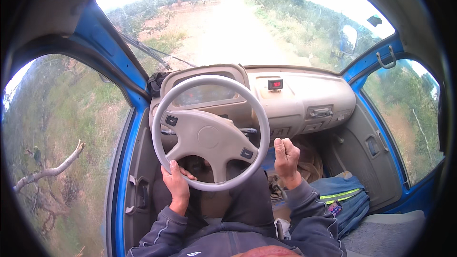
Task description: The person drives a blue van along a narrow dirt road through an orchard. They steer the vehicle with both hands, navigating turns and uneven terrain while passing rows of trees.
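The grey steering wheel (213, 186) stands in front of me. Around the lower left of its rim, my left hand (177, 184) is closed, thumb on top and fingers curled under. My right hand (286, 161) is raised just right of the wheel, apart from the rim. Its fingers are curled into a fist with the thumb pointing up, and nothing shows in it. Two stalks (248, 131) stick out behind the wheel. My legs in dark trousers are below it.
A beige dashboard (304, 95) carries a small red-lit display (275, 84). Blue cloth with a yellow reflective strip (340, 196) lies on the right beside a grey seat (388, 233). Ahead runs a bright dirt road (233, 33) between bushes. A bare branch (52, 171) is outside the left window.
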Demonstrator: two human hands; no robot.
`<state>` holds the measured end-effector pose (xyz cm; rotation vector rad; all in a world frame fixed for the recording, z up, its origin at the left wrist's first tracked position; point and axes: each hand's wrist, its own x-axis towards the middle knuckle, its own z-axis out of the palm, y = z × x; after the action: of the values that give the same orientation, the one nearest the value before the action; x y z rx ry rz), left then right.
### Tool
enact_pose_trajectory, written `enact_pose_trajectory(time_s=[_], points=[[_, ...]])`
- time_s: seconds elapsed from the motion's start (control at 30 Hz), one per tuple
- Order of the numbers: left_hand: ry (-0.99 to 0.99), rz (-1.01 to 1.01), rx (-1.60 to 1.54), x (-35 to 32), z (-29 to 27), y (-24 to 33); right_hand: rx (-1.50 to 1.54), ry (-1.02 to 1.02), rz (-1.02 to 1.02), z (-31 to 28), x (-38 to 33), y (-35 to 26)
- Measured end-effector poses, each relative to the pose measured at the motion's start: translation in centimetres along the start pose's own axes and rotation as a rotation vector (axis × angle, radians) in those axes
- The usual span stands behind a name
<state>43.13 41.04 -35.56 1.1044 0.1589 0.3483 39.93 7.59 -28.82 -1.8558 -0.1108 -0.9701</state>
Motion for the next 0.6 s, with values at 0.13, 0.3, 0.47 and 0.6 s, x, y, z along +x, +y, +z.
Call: enact_pose_trajectory(time_s=[0.13,0.3,0.47,0.6], points=[[0.008,-0.045,0.007,-1.7,0.1,-0.8,0.300,-0.031,0.256,1.0,1.2,-4.1],[-0.011,-0.031,-0.039,-3.0,0.5,-1.3,0.689,-0.436,-0.297,-4.9,12.2,-15.7],[-0.012,-0.067,-0.076,-4.2,1.4,-1.6,0.706,-0.758,-0.513,-8.5,15.0,-20.2],[-0.046,-0.032,-0.078,-3.4,0.5,-2.0,0.749,-0.836,-0.624,-8.0,14.6,-19.7]])
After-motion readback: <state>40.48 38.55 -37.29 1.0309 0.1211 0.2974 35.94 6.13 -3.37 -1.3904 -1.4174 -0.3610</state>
